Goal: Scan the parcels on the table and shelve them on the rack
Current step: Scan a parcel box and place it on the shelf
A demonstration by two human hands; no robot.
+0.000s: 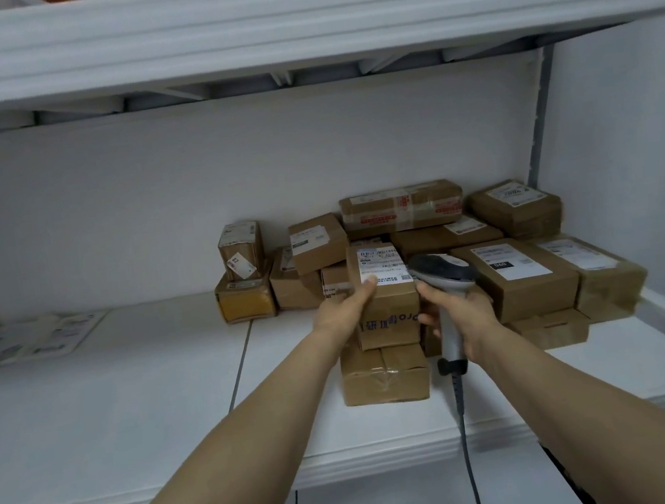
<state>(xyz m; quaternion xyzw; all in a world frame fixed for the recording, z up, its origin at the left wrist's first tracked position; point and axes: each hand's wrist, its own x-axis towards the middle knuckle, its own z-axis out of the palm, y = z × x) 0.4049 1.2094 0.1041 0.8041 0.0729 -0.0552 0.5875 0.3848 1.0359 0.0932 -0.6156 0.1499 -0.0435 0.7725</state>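
Note:
My left hand [343, 305] grips the left side of a small brown cardboard parcel [390, 307] with a white label on top. That parcel sits on another brown box [383, 375] on the white rack shelf [131, 402]. My right hand [466, 317] holds the handle of a grey and white barcode scanner [444, 275], its head close to the right edge of the parcel's label. The scanner's dark cable [465, 445] hangs down past the shelf's front edge.
Several labelled cardboard parcels [521, 270] are stacked at the back right of the shelf, reaching the right wall. A yellow-fronted box [245, 302] marks the pile's left end. Flat printed sheets [23, 340] lie at the far left. Another shelf board [293, 18] runs overhead.

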